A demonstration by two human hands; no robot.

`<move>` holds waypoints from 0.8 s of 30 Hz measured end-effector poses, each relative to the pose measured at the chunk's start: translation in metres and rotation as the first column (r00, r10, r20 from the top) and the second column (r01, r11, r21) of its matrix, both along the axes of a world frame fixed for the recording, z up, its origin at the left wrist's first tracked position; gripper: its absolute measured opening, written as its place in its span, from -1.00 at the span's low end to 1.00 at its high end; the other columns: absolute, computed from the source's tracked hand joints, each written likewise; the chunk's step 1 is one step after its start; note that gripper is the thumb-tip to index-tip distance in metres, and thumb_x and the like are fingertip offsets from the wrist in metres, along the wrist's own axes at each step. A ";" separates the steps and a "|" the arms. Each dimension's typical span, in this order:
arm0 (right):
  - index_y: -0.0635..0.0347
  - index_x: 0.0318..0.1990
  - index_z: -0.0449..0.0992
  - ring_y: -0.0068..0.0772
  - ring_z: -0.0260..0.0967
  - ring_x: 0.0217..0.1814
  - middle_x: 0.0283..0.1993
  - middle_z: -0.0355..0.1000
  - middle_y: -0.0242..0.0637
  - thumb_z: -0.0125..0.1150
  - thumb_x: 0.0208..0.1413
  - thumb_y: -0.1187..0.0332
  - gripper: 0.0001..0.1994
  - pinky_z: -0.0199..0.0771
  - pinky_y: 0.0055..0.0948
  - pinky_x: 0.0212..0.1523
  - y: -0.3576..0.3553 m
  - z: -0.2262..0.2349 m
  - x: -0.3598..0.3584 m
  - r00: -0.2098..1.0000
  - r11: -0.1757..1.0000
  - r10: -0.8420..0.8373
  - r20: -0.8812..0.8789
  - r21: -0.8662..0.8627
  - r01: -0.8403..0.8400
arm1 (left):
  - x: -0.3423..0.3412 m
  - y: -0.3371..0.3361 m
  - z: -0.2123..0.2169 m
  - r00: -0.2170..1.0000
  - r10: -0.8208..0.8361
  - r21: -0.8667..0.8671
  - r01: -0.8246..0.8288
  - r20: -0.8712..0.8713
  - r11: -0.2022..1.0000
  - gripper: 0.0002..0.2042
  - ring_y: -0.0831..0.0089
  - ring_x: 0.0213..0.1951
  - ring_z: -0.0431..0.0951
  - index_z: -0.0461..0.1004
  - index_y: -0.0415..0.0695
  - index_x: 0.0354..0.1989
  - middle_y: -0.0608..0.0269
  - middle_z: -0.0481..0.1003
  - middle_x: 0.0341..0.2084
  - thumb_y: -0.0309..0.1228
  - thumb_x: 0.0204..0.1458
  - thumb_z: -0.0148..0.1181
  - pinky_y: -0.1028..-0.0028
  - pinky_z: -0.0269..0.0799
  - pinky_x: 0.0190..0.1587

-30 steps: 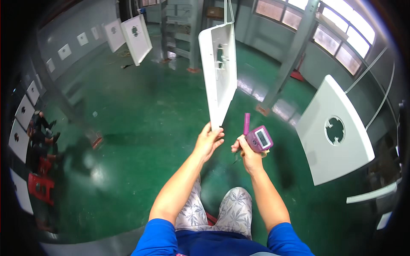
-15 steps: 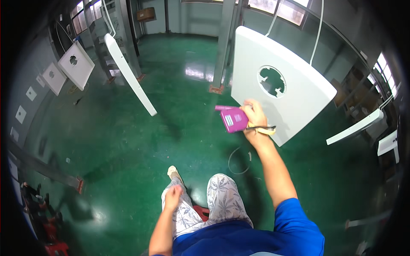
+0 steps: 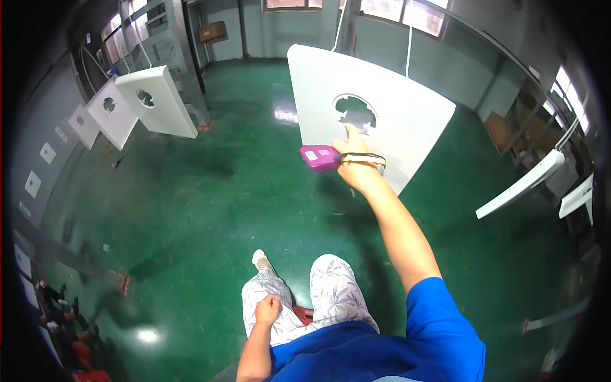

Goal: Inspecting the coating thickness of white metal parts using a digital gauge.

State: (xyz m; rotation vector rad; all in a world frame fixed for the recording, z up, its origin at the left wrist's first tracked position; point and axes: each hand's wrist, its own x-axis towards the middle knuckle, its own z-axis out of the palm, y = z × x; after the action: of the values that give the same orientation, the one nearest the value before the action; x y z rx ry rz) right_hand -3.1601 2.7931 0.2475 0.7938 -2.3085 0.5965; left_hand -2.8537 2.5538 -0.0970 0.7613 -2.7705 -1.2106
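Note:
In front of me a white panel (image 3: 407,121) hangs from cords, with a ragged-edged round cut-out near its middle. My right hand (image 3: 354,156) reaches to the panel's lower left part, fingertips just below the cut-out; whether they touch it I cannot tell. Its fingers are closed around a small purple handheld device (image 3: 320,158) bearing pale labels on its face. A strap or band (image 3: 366,159) lies around that wrist. Curled into a fist, my left hand (image 3: 267,310) rests on my left thigh, and nothing shows in it.
More white panels hang at the left, the nearest one (image 3: 156,99) with a similar hole. Another white panel (image 3: 522,184) hangs almost edge-on at the right. Metal posts (image 3: 184,57) and a cardboard box (image 3: 212,32) stand farther back. The floor (image 3: 210,210) is green.
The big panel has shifted left, and my right hand with the purple device has moved up and left along it. The left-hand panel has turned from edge-on to face me. My left hand has lowered.

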 end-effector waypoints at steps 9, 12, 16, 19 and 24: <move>0.32 -0.26 0.51 -0.18 0.30 0.07 0.27 0.12 -0.03 0.21 -0.13 0.64 -0.79 0.36 -0.24 0.12 0.048 -0.049 0.012 0.923 0.898 0.367 -0.115 -0.216 -0.383 | 0.011 0.020 -0.004 0.995 -0.087 -0.158 0.092 0.041 0.983 -0.75 -0.02 -0.31 0.57 0.56 -0.04 -0.35 0.02 0.58 -0.42 -0.16 0.08 0.04 0.09 0.45 -0.20; 0.23 0.01 0.40 -0.37 0.31 0.01 0.10 0.29 -0.25 0.24 -0.07 0.57 -0.59 0.35 -0.38 0.07 0.051 -0.060 0.025 0.856 0.780 0.513 -0.061 -0.383 -0.495 | 0.022 0.017 -0.010 0.996 -0.085 -0.198 0.091 0.036 0.976 -0.74 -0.03 -0.31 0.57 0.55 -0.06 -0.36 -0.02 0.57 -0.42 -0.17 0.09 0.02 0.07 0.45 -0.20; 0.27 0.22 0.21 -0.51 0.32 -0.07 -0.14 0.38 -0.39 0.28 -0.05 0.53 -0.38 0.28 -0.48 0.09 0.057 -0.052 0.052 0.731 0.633 0.654 0.194 -0.670 -0.388 | 0.033 0.019 -0.010 0.997 -0.073 -0.198 0.074 0.012 0.977 -0.74 -0.03 -0.32 0.57 0.56 -0.07 -0.37 -0.04 0.57 -0.43 -0.18 0.09 0.01 0.07 0.46 -0.20; 0.31 0.18 0.27 -0.46 0.34 -0.05 -0.17 0.42 -0.35 0.32 -0.06 0.49 -0.41 0.25 -0.44 0.13 0.068 -0.049 0.061 0.722 0.655 0.647 0.243 -0.662 -0.364 | 0.036 0.022 -0.011 0.995 -0.096 -0.217 0.096 0.012 0.972 -0.74 -0.03 -0.32 0.57 0.55 -0.08 -0.37 -0.03 0.57 -0.44 -0.18 0.09 0.01 0.07 0.46 -0.21; 0.23 -0.14 0.55 -0.29 0.29 0.20 -0.15 0.50 -0.20 0.25 0.00 0.47 -0.77 0.25 -0.34 0.15 0.062 -0.045 0.074 0.829 0.802 0.541 0.139 -0.384 -0.458 | 0.042 0.019 -0.008 0.994 -0.107 -0.228 0.102 -0.009 0.968 -0.75 -0.02 -0.36 0.57 0.52 -0.09 -0.42 -0.01 0.56 -0.49 -0.19 0.07 0.04 0.07 0.45 -0.25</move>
State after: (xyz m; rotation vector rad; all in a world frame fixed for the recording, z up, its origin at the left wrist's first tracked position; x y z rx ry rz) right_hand -3.0862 2.8550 0.2024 1.2317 -2.1018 1.3575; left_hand -2.8115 2.5732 -0.1047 0.5857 -2.8960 -0.8850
